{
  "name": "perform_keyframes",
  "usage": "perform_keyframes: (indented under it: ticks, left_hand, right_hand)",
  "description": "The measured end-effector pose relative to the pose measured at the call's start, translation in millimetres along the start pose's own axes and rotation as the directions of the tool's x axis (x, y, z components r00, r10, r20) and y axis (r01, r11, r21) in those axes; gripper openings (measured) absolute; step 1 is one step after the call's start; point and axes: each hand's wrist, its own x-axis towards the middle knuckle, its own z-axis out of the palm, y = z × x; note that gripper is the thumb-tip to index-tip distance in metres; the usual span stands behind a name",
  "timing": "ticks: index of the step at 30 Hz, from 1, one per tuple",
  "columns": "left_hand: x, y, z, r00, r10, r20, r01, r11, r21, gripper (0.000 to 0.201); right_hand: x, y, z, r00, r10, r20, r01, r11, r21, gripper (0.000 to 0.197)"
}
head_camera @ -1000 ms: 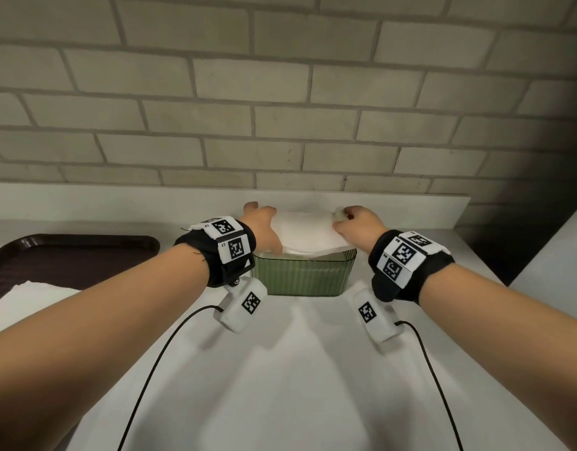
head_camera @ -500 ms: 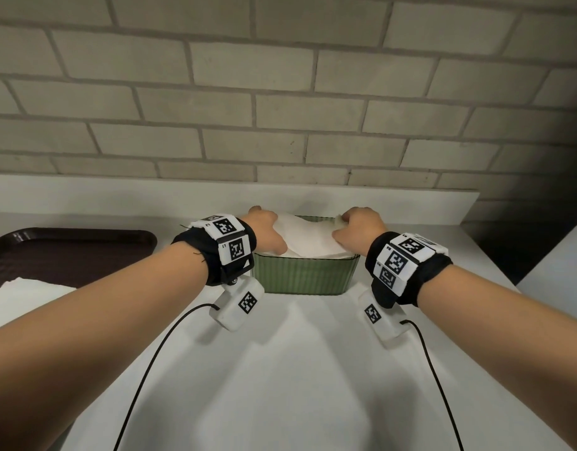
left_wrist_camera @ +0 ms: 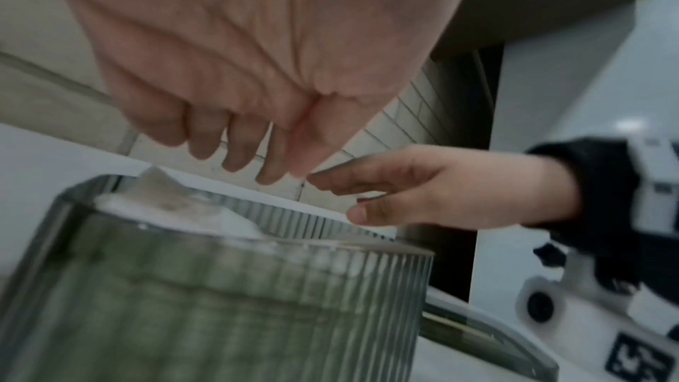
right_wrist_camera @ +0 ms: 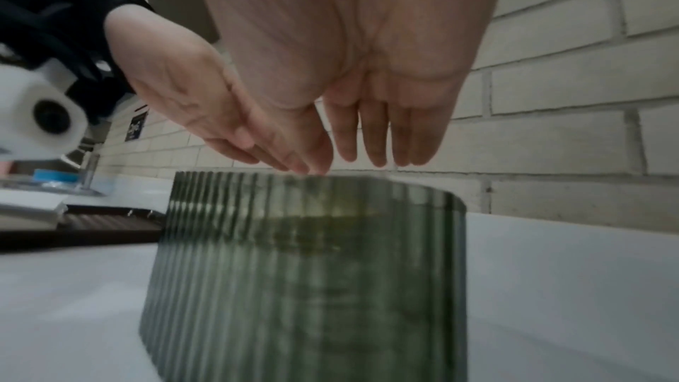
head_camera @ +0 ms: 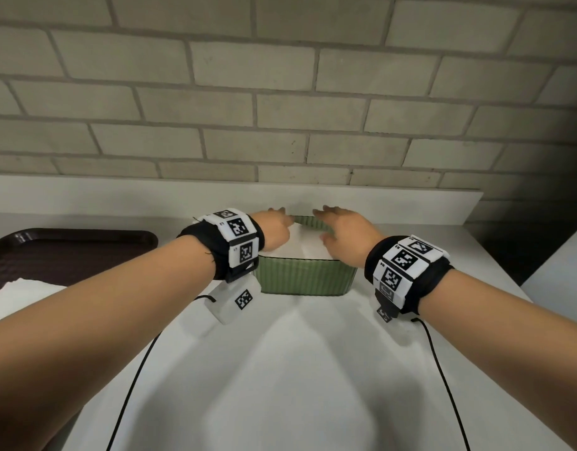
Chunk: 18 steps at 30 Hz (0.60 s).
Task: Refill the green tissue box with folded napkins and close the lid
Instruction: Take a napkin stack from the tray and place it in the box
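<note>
The green ribbed tissue box (head_camera: pixel 305 278) stands open on the white counter, near the back ledge. A white stack of folded napkins (head_camera: pixel 305 247) fills it to the rim. My left hand (head_camera: pixel 277 227) hovers over the box's left end and my right hand (head_camera: pixel 337 229) over its right end. Both have straight fingers pointing toward the wall and hold nothing. In the left wrist view the left hand's fingers (left_wrist_camera: pixel 235 144) hang just above the napkins (left_wrist_camera: pixel 176 208), apart from them. In the right wrist view my right hand (right_wrist_camera: pixel 367 132) floats above the box rim (right_wrist_camera: pixel 305 182).
A dark brown tray (head_camera: pixel 69 252) with more white napkins (head_camera: pixel 23 294) lies at the left. A raised white ledge (head_camera: pixel 183 196) and a brick wall close off the back. The counter ends at the right by a dark gap (head_camera: pixel 508 252). A clear-edged flat piece (left_wrist_camera: pixel 488 336) lies right of the box.
Both hands held the napkin stack by its ends and lowered it into the box. They have now let go, straightened their fingers and lifted slightly above it.
</note>
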Motion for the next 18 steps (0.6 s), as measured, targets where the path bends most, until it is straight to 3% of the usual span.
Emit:
perform_keyframes:
  ticks: [5,15,18]
  left_hand:
    - [6.4,7.9,14.8,0.996,-0.061,0.062,0.053,0.991,0.125,0.044]
    - [17.5,15.9,27.5,0.995,-0.063,0.073,0.048,0.982,0.184,0.044]
    - [18.9,21.1,25.5,0.99,-0.093,0.108,0.066,0.971,0.232,0.032]
  right_hand:
    - [-5.1,-16.4,8.2,0.96,0.073,0.272,-0.068,0.997,-0.028,0.054]
    - [3.5,-13.4,27.1,0.909,0.271,0.317,-0.253,0.962,-0.1,0.06]
    - [5.6,-14.2,28.1,0.906,0.308,0.292,-0.281,0.951,-0.132,0.062]
